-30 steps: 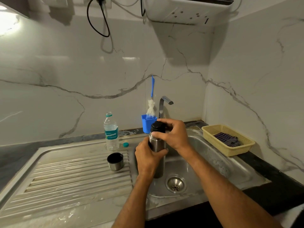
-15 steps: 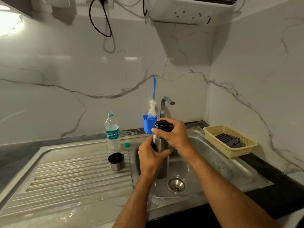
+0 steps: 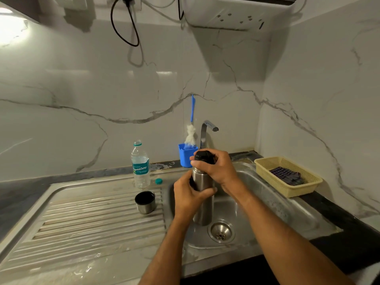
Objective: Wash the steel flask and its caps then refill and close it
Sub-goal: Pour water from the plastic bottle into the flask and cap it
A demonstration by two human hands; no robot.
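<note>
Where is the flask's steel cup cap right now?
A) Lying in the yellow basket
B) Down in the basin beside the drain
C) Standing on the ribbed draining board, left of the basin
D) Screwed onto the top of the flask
C: the steel cup cap stands open side up on the ribbed draining board, apart from the flask that both hands hold over the basin.
</note>
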